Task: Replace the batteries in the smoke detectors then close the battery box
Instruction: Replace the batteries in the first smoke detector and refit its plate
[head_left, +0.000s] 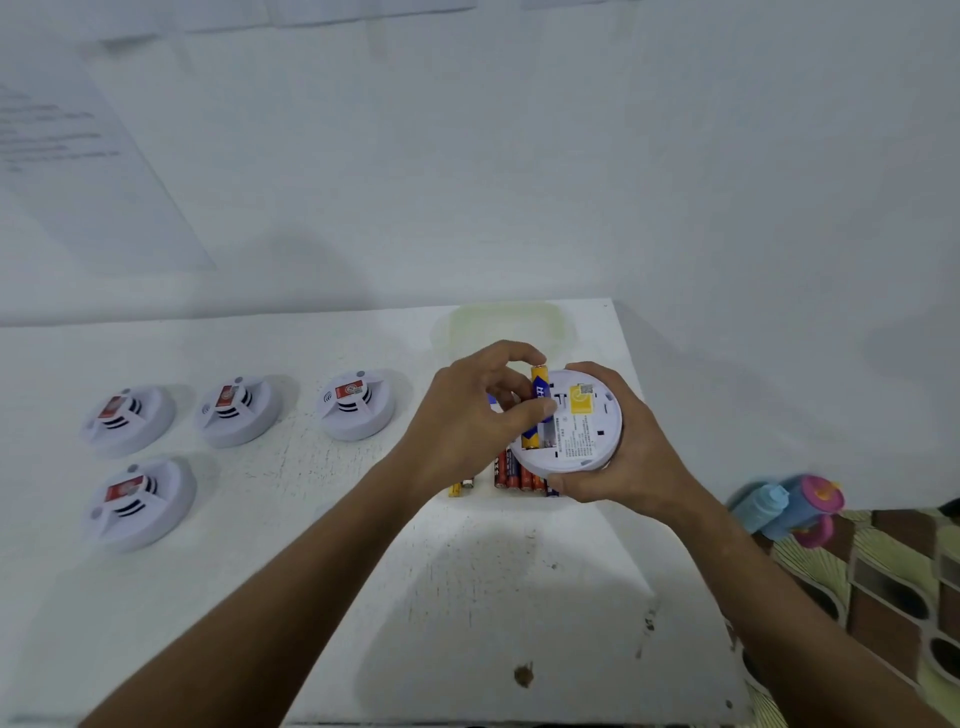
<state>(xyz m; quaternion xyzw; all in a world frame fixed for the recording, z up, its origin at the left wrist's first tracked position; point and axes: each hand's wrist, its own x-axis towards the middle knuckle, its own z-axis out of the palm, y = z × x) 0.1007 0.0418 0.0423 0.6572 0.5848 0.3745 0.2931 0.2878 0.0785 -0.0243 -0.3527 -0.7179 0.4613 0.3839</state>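
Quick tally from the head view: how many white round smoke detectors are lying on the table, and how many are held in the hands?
White round smoke detectors on the white table: 4
White round smoke detector held in the right hand, underside up: 1
Total: 5

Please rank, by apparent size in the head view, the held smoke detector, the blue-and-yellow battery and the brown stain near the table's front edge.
1. Held smoke detector
2. Blue-and-yellow battery
3. Brown stain

The gaps look clear, though the stain lies nearer the camera.

Our left hand (467, 421) pinches a battery (537, 402) above the detector (576, 426); our right hand (628, 457) cups that detector from its right.
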